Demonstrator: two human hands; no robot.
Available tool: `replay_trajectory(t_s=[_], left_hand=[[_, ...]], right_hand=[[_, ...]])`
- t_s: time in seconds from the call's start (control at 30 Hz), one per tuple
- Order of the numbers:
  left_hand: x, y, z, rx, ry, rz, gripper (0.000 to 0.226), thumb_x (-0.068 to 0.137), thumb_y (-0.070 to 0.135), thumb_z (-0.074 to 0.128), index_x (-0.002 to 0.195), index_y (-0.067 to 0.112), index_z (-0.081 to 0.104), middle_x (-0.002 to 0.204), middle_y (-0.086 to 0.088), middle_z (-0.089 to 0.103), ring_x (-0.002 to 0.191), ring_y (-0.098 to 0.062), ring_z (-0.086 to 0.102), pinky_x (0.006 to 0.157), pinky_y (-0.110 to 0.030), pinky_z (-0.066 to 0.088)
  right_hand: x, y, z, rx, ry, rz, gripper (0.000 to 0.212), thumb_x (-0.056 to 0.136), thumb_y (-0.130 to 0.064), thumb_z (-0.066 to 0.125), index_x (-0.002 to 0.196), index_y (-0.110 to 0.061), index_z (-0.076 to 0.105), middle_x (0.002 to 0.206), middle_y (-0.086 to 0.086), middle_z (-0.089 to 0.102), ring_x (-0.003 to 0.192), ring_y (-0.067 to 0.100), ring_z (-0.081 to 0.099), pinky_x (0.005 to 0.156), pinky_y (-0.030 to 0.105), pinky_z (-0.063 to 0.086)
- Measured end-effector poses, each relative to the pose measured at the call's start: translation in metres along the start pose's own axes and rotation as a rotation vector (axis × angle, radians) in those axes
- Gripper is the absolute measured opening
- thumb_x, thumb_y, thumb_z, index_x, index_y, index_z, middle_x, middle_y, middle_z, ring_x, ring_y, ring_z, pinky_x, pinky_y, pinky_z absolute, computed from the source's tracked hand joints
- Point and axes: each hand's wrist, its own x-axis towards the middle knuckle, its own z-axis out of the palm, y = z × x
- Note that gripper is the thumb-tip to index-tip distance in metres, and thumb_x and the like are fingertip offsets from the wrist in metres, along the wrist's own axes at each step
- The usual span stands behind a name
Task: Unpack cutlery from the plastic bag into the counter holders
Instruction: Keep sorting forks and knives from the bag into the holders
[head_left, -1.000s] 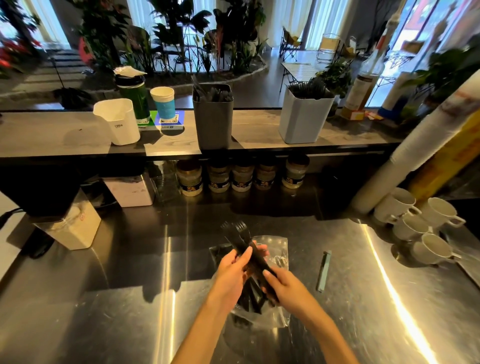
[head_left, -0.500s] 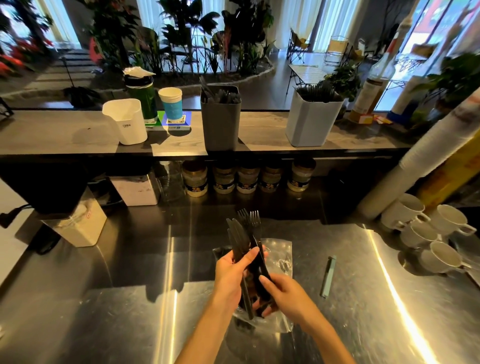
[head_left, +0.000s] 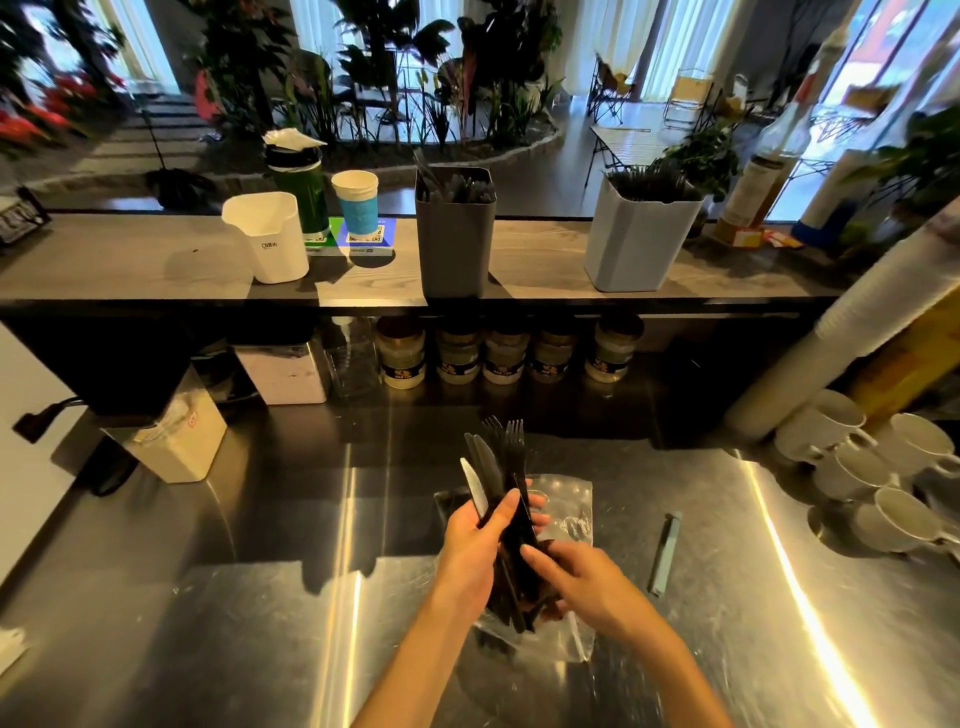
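A bundle of black plastic cutlery (head_left: 498, 467), knives and forks, stands tips-up over the steel worktop. My left hand (head_left: 475, 545) grips the bundle around its middle. My right hand (head_left: 576, 577) pinches the handles lower down. Under them lies the clear plastic bag (head_left: 563, 512), crumpled, with more black cutlery inside. On the wooden counter behind stand a dark grey holder (head_left: 454, 244) with black cutlery in it, a pale grey holder (head_left: 636, 239) full of black cutlery, and a white holder (head_left: 270, 244).
A green bottle (head_left: 301, 192) and a blue paper cup (head_left: 357, 205) stand on the counter. Jars (head_left: 457, 353) line the shelf below. White mugs (head_left: 852, 467) and a stack of cups (head_left: 852, 332) crowd the right. A grey-green utility knife (head_left: 666, 552) lies on the steel worktop (head_left: 260, 597).
Both hands have lifted the cutlery bundle higher out of the bag and set it more upright. A pale knife blade now shows at the bundle's left side.
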Motion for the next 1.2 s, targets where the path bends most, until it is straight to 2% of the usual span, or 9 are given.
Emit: replay_trajectory(t_s=[0.1, 0.2, 0.27, 0.47, 0.53, 0.7, 0.9, 1.07, 1.2], left_hand=[[0.0, 0.005, 0.0, 0.052, 0.004, 0.0, 0.025, 0.099, 0.018, 0.057, 0.117, 0.004, 0.069, 0.108, -0.018, 0.074, 0.101, -0.03, 0.072, 0.089, -0.036, 0.057], [0.001, 0.009, 0.001, 0.112, 0.007, -0.002, 0.023, 0.098, 0.019, 0.059, 0.115, 0.006, 0.07, 0.102, -0.015, 0.076, 0.098, -0.029, 0.073, 0.082, -0.03, 0.058], [0.001, 0.011, 0.004, 0.141, -0.003, -0.014, 0.022, 0.098, 0.018, 0.061, 0.116, 0.008, 0.069, 0.102, -0.014, 0.077, 0.096, -0.029, 0.074, 0.083, -0.032, 0.059], [0.001, 0.02, 0.008, 0.274, 0.013, 0.05, 0.019, 0.098, 0.014, 0.061, 0.115, 0.015, 0.071, 0.094, -0.003, 0.079, 0.09, -0.017, 0.076, 0.082, -0.026, 0.059], [0.002, 0.024, 0.006, 0.299, 0.016, 0.083, 0.019, 0.098, 0.012, 0.061, 0.113, 0.016, 0.073, 0.093, -0.002, 0.079, 0.089, -0.015, 0.075, 0.082, -0.026, 0.058], [0.012, 0.038, 0.001, 0.323, -0.008, 0.102, 0.022, 0.1, 0.01, 0.058, 0.115, 0.015, 0.073, 0.099, -0.005, 0.078, 0.097, -0.02, 0.075, 0.093, -0.037, 0.057], [0.036, 0.072, 0.004, 0.241, -0.062, 0.104, 0.025, 0.101, 0.011, 0.055, 0.121, 0.007, 0.068, 0.106, -0.013, 0.076, 0.103, -0.027, 0.073, 0.094, -0.041, 0.057], [0.06, 0.124, 0.011, 0.263, -0.153, 0.189, 0.028, 0.104, 0.012, 0.049, 0.126, 0.008, 0.065, 0.112, -0.012, 0.075, 0.107, -0.027, 0.071, 0.099, -0.04, 0.053], [0.083, 0.183, 0.02, 0.325, -0.127, 0.259, 0.03, 0.107, 0.017, 0.042, 0.124, 0.017, 0.067, 0.109, -0.005, 0.076, 0.106, -0.018, 0.072, 0.095, -0.036, 0.054]], right_hand=[[0.005, -0.007, -0.02, 0.008, 0.036, -0.046, 0.038, 0.09, -0.054, 0.06, 0.116, -0.028, 0.069, 0.1, -0.005, 0.077, 0.089, 0.008, 0.074, 0.078, 0.031, 0.062], [0.021, -0.021, -0.038, 0.032, 0.273, -0.163, 0.047, 0.078, -0.062, 0.068, 0.113, -0.031, 0.07, 0.1, -0.011, 0.076, 0.093, 0.001, 0.071, 0.083, 0.027, 0.061], [0.031, -0.035, -0.041, 0.13, 0.326, -0.215, 0.049, 0.075, -0.058, 0.074, 0.115, -0.031, 0.068, 0.102, -0.01, 0.074, 0.092, 0.0, 0.071, 0.076, 0.02, 0.058], [0.05, -0.057, -0.044, 0.058, 0.399, -0.304, 0.024, 0.082, -0.048, 0.078, 0.098, -0.031, 0.073, 0.089, -0.012, 0.074, 0.086, -0.001, 0.069, 0.072, 0.014, 0.055], [0.055, -0.058, -0.045, 0.088, 0.377, -0.313, 0.019, 0.085, -0.041, 0.078, 0.098, -0.028, 0.075, 0.089, -0.011, 0.075, 0.086, 0.0, 0.071, 0.073, 0.016, 0.056], [0.067, -0.069, -0.052, 0.194, 0.301, -0.306, 0.018, 0.089, -0.028, 0.077, 0.103, -0.018, 0.075, 0.093, 0.0, 0.078, 0.089, 0.013, 0.076, 0.08, 0.03, 0.062], [0.078, -0.112, -0.072, 0.322, 0.207, -0.371, 0.02, 0.091, -0.016, 0.074, 0.111, -0.014, 0.074, 0.101, 0.006, 0.078, 0.095, 0.017, 0.075, 0.075, 0.028, 0.06], [0.088, -0.161, -0.096, 0.36, 0.259, -0.444, 0.018, 0.09, -0.014, 0.074, 0.107, -0.012, 0.075, 0.096, 0.006, 0.079, 0.093, 0.019, 0.076, 0.076, 0.03, 0.062], [0.097, -0.216, -0.124, 0.384, 0.309, -0.546, 0.02, 0.089, -0.012, 0.075, 0.107, -0.005, 0.076, 0.095, 0.009, 0.079, 0.09, 0.022, 0.076, 0.075, 0.029, 0.062]])
